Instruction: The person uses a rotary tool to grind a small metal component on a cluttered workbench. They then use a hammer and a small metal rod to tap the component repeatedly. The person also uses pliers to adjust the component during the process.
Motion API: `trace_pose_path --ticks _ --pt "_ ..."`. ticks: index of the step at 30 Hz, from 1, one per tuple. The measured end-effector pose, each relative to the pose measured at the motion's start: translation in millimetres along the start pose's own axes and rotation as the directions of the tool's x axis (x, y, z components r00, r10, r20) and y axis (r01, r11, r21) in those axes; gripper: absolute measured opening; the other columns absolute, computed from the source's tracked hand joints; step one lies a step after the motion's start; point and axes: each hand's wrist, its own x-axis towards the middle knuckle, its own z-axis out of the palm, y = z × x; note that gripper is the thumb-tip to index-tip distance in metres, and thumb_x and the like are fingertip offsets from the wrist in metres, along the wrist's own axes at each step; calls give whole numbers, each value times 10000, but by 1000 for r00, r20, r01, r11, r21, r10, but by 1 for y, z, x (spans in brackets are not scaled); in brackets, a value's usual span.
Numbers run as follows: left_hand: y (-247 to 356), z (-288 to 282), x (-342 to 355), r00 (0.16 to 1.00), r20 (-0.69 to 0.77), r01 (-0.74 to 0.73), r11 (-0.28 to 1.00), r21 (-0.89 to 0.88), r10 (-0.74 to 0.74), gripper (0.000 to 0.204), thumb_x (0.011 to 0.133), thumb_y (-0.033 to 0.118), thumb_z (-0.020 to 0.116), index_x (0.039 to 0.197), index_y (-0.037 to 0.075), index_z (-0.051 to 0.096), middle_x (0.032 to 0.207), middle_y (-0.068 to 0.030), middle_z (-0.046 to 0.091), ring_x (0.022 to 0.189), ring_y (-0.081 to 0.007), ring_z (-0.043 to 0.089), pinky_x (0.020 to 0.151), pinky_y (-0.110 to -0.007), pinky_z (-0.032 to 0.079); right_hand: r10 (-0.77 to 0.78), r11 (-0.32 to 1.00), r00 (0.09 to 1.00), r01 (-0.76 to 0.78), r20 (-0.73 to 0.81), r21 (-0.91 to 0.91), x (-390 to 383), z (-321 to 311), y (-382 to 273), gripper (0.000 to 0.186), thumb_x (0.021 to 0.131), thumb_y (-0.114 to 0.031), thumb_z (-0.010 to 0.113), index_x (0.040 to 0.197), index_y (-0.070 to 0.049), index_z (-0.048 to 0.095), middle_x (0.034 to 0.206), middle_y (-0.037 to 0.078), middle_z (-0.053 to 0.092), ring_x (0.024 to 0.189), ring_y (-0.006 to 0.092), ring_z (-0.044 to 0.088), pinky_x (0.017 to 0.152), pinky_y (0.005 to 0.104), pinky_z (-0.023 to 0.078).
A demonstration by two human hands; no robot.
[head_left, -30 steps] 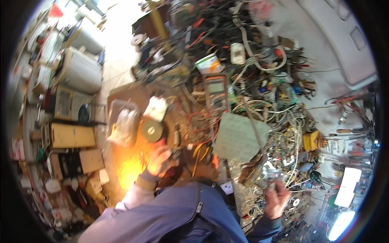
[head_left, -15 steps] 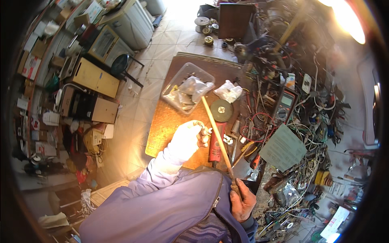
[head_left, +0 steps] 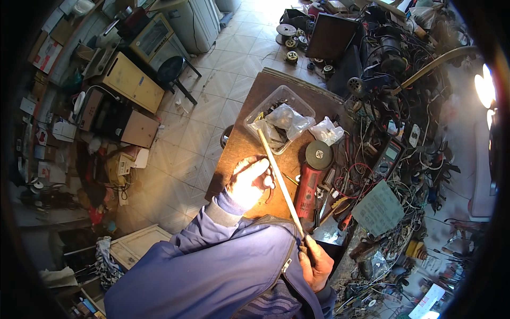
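Swung leftward from the angle grinder, the wooden stick, gripped in my right hand, slants forward-left past my left hand, whose hold I can't tell.

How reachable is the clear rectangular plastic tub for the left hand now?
Likely yes: the left hand sits close to the tub, with bare brown tabletop between. The long, pale, wooden-looking stick seems to overlap just the tub's near side, leaving room beside.

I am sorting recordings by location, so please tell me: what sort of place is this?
Probably a small repair workshop: a red grinder lies on the worktable, a meter sits near tangled wires, and spools stand on the floor.
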Motion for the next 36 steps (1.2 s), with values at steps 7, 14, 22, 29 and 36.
trace_pose_path --ticks 7,14,22,29,36 --pt "11 -4 1 974 138 -220 910 352 182 170 1050 92 515 1121 -39 599 873 -118 666 753 -205 675 693 -308 563 -26 997 1000 24 -15 -71 4 14 -11 489 820 106 719 1298 18 664 838 139 691 696 218 670 661 289 522" --pt "18 0 0 999 42 7 987 161 -14 160 1014 108 591 1059 -17 679 841 -79 680 711 -146 647 680 -302 566 -10 996 1000 8 -22 -91 1 20 -13 495 814 111 726 1295 10 668 813 131 676 679 218 654 640 291 507" --pt "11 -7 -7 985 123 -164 870 464 121 142 1029 65 561 1059 -34 660 888 -66 638 755 -130 648 691 -310 589 -7 996 1000 6 -9 -92 1 23 -11 498 817 100 741 1300 5 668 787 123 648 662 212 636 624 293 493" --pt "22 -11 9 984 -23 -154 914 376 175 90 1025 83 572 1031 36 649 855 -52 623 690 -154 607 691 -347 539 -13 995 1000 14 2 -103 -2 20 -7 502 820 97 742 1307 1 668 773 119 636 645 209 626 605 298 485" --pt "0 -8 -14 992 13 125 979 160 -129 117 1003 31 585 1051 -49 655 888 -78 634 747 -143 656 658 -288 587 10 994 1000 -8 16 -107 2 17 -6 502 832 108 716 1321 12 655 815 127 653 685 202 637 651 293 499"
